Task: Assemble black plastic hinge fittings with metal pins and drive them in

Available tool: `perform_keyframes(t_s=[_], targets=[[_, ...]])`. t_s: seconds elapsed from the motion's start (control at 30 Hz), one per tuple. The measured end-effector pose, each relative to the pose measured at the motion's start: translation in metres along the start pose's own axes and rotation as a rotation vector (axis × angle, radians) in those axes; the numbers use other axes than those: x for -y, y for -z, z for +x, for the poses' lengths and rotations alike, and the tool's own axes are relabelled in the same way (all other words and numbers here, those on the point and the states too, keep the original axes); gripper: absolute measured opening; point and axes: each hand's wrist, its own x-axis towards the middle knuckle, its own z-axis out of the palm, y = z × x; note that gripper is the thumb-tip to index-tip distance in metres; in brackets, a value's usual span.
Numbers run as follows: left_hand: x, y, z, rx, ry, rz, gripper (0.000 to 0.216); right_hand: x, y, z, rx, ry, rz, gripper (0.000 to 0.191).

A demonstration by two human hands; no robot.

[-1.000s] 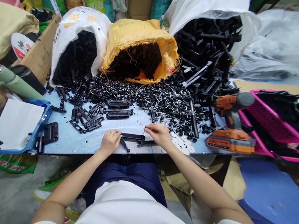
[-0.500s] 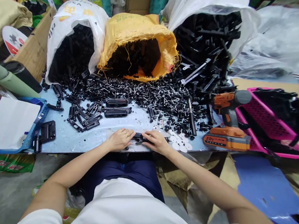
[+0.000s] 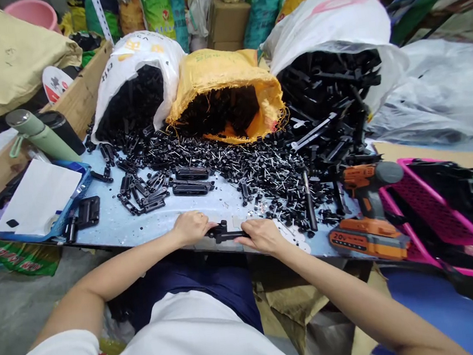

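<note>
Between my two hands, near the table's front edge, is a long black plastic bracket-like part (image 3: 227, 234) with a raised knob toward its left end. My left hand (image 3: 191, 227) is closed on that left end. At the other end, the fingers and thumb of my right hand (image 3: 264, 236) grip the part. Just beyond lie a pair of assembled black parts (image 3: 193, 188) side by side and a loose group of black link pieces (image 3: 148, 194). A large heap of black-headed screws (image 3: 234, 158) spreads behind and right of my hands.
Three sacks stand behind the heap: a white sack (image 3: 140, 47), a yellow sack (image 3: 218, 70) and a bigger white sack (image 3: 330, 23). An orange cordless drill (image 3: 367, 232) and a pink basket (image 3: 425, 181) are at right. A blue tray (image 3: 83, 172) and a green bottle (image 3: 42, 135) are left.
The black part has come up into clearer view between my hands, which are now farther apart. My right hand has shifted right. The whole view has tilted upward.
</note>
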Motion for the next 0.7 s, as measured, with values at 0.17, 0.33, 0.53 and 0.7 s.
perform_keyframes(t_s=[0.17, 0.33, 0.53, 0.7], targets=[[-0.034, 0.049, -0.036, -0.107, -0.187, -0.404, 0.062, 0.041, 0.054, 0.015, -0.053, 0.305, 0.533, 0.056], [-0.081, 0.062, -0.055, -0.229, -0.195, -0.773, 0.072, 0.096, 0.033, 0.027, -0.291, 0.292, 1.166, 0.052], [-0.069, 0.012, -0.052, -0.480, -0.047, -0.523, 0.089, 0.116, -0.056, 0.063, -0.722, -0.317, 1.013, 0.054], [-0.001, -0.023, -0.028, -0.401, -0.078, -0.014, 0.065, 0.017, -0.078, 0.096, -0.402, -0.364, 0.439, 0.033]])
